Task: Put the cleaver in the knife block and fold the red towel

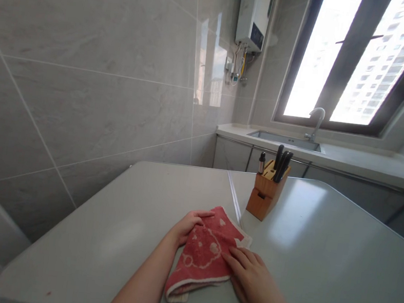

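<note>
A red towel (pixel 208 250) with pale heart shapes and a white border lies folded on the table in front of me. My left hand (pixel 189 226) holds its upper left edge, the fingers bent over the cloth. At the right edge, my right hand (pixel 246 270) has its fingers over the cloth and its thumb low beside the border, so it is closed on that side. The near edge of the towel is rumpled, with layers showing. How firmly each hand grips is partly hidden.
Beyond the towel stands a wooden knife block (pixel 265 193) with several black-handled tools. The pale table (pixel 123 220) has a seam down its middle. Farther back are a counter with a sink (pixel 286 140), a faucet (pixel 316 123), a water heater (pixel 253 15) and a window.
</note>
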The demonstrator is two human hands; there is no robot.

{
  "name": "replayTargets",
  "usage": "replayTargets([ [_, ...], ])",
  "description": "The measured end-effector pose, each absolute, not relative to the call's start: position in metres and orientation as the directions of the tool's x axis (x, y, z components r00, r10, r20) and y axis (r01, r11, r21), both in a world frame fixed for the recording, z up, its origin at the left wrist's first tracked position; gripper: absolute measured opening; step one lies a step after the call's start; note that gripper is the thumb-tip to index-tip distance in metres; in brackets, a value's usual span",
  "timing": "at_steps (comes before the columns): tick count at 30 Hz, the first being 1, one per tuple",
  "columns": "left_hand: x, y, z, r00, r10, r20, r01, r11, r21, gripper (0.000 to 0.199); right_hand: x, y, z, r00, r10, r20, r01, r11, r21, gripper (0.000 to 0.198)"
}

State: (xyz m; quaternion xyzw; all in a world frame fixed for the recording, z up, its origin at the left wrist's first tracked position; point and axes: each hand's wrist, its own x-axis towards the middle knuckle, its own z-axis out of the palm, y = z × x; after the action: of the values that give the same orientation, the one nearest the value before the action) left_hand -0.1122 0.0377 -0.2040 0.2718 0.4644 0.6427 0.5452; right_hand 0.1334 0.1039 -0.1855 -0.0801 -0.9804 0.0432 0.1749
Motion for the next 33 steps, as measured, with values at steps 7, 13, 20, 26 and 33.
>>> replayTargets([
  [7, -0.112, 0.032, -0.202, -0.239, 0.970, -0.039, -0.571, -0.108, 0.814, 0.077, 0.130, 0.112, -0.168, -0.887, 0.249, 0.389, 0.191, 0.965, -0.182, 0.015],
  [13, -0.107, 0.032, -0.196, -0.360, 0.933, 0.023, -0.585, -0.245, 0.774, 0.090, 0.130, 0.078, -0.151, -0.773, 0.274, 0.572, 0.133, 0.952, -0.278, 0.012],
  [20, -0.109, 0.034, -0.199, -0.369, 0.929, 0.019, -0.561, -0.239, 0.792, 0.085, 0.115, 0.036, -0.174, -0.850, 0.145, 0.506, -0.021, 0.951, -0.308, 0.014],
  [26, -0.111, 0.034, -0.197, -0.367, 0.930, -0.016, -0.620, -0.231, 0.750, 0.075, 0.116, 0.035, -0.182, -0.763, 0.375, 0.526, 0.192, 0.909, -0.370, 0.008],
  [33, -0.114, 0.027, -0.195, -0.343, 0.939, 0.011, -0.679, -0.256, 0.688, 0.050, 0.108, 0.087, -0.192, -0.664, 0.617, 0.421, 0.164, 0.670, -0.724, 0.027],
])
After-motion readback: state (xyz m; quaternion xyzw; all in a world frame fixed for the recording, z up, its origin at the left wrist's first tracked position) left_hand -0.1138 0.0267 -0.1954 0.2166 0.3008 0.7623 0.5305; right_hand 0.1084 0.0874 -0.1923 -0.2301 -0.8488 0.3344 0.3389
